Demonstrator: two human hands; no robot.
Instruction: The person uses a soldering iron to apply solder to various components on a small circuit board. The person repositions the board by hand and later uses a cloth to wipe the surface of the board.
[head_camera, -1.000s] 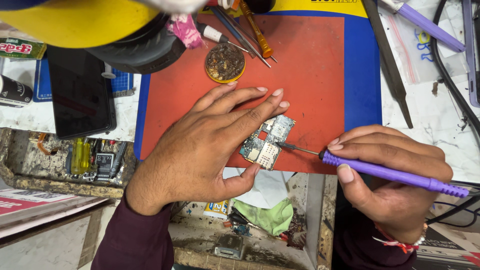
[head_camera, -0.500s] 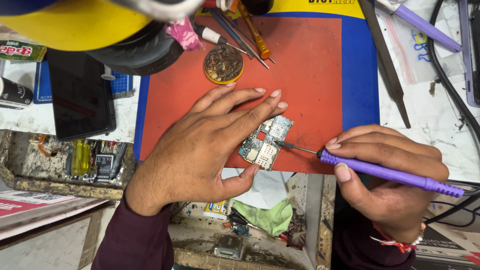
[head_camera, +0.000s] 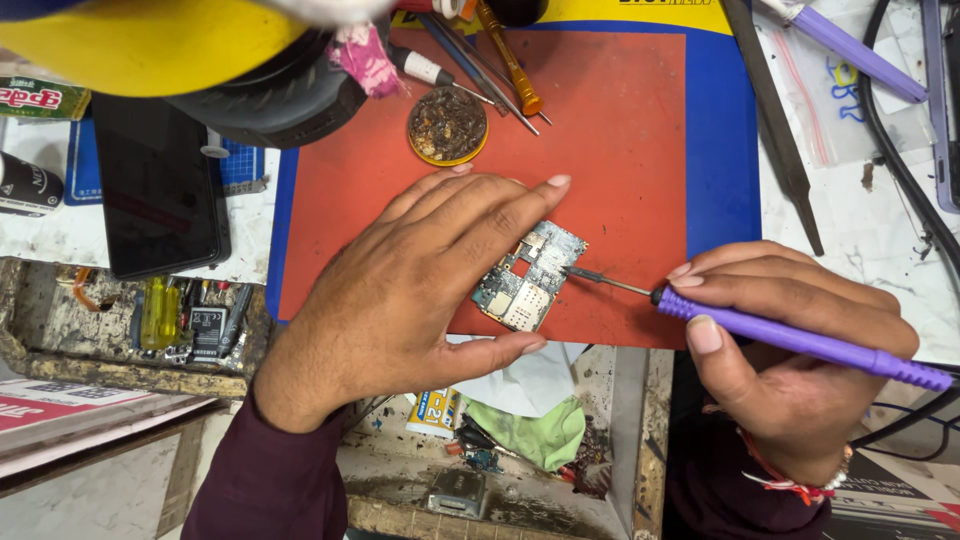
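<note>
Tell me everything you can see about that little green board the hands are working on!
The circuit board is small and roughly rectangular, green, covered in silvery metal shields and tiny parts, with a gap near the middle where red shows through. It lies flat and tilted on the red mat, close to its near edge. The left hand pins its left side with fingers and thumb. The thin metal tip of the purple screwdriver, held in the right hand, touches its right edge.
</note>
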